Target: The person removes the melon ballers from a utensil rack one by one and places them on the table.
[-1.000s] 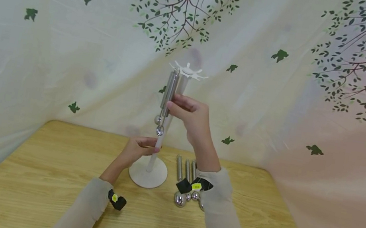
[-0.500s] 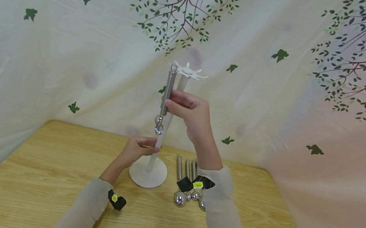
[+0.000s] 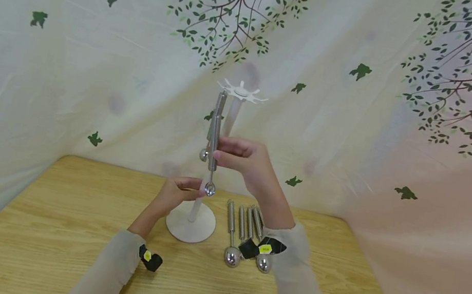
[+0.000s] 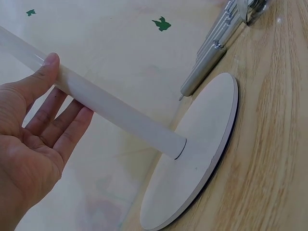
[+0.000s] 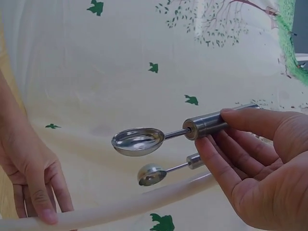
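A steel measuring spoon point(image 3: 215, 146) with a thick tubular handle is held in my right hand point(image 3: 248, 164), upright with its bowl downward in the head view. In the right wrist view the thumb and fingers pinch its handle, and its oval bowl point(image 5: 139, 142) faces up. Behind it a second measuring spoon point(image 5: 152, 174) hangs from the white stand's toothed top point(image 3: 241, 92). My left hand point(image 3: 175, 195) grips the stand's pole point(image 4: 115, 108) between thumb and fingers, above the round base point(image 4: 202, 130). The held spoon's top is below the stand's hooks.
Several more measuring spoons point(image 3: 230, 219) lie side by side on the wooden table point(image 3: 85, 236), right of the base and partly hidden by my right wrist. A pale cloth point(image 3: 140, 100) with printed leaves hangs behind the table.
My right hand rises slightly to the hooks, then comes down with the spoon, leaving its top lower and apart from the stand's top. My left hand keeps its place on the pole.
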Demonstrator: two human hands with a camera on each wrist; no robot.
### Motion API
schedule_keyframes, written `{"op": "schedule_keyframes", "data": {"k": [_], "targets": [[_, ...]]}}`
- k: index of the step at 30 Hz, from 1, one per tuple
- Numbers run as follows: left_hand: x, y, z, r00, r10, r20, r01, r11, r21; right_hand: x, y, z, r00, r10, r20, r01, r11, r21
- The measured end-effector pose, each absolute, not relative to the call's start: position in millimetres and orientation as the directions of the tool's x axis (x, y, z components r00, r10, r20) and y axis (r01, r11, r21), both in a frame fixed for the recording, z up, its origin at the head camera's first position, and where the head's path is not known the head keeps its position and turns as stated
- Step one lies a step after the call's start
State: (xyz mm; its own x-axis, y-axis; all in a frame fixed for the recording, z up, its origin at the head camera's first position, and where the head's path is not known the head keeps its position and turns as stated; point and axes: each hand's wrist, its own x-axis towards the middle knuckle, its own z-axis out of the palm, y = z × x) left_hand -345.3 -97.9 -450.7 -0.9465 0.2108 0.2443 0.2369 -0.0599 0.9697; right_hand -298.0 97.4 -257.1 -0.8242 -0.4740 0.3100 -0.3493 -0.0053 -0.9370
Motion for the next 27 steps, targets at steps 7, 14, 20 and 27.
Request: {"op": "schedule_keyframes", "data": {"k": [7, 14, 20, 27], "targets": [[-344, -96, -451, -0.948, 0.197, 0.25, 0.244, -0.051, 0.968, -303, 116, -275, -0.837, -0.489, 0.244, -0.309, 0.054, -0.95], [-342, -95, -450, -0.951, 0.181, 0.252, 0.243, -0.071, 0.967, -311, 138, -299, -0.824, -0.511, 0.244, -0.315, 0.056, -0.947], [-341, -95, -449, -0.949, 0.187, 0.255, 0.244, -0.08, 0.966, -313, 159, -320, -0.82, -0.504, 0.27, -0.337, 0.046, -0.94], [-340, -94, -447, -0.944, 0.18, 0.275, 0.264, -0.085, 0.961, -318, 184, -343, -0.826, -0.488, 0.281, -0.347, 0.049, -0.937]]}}
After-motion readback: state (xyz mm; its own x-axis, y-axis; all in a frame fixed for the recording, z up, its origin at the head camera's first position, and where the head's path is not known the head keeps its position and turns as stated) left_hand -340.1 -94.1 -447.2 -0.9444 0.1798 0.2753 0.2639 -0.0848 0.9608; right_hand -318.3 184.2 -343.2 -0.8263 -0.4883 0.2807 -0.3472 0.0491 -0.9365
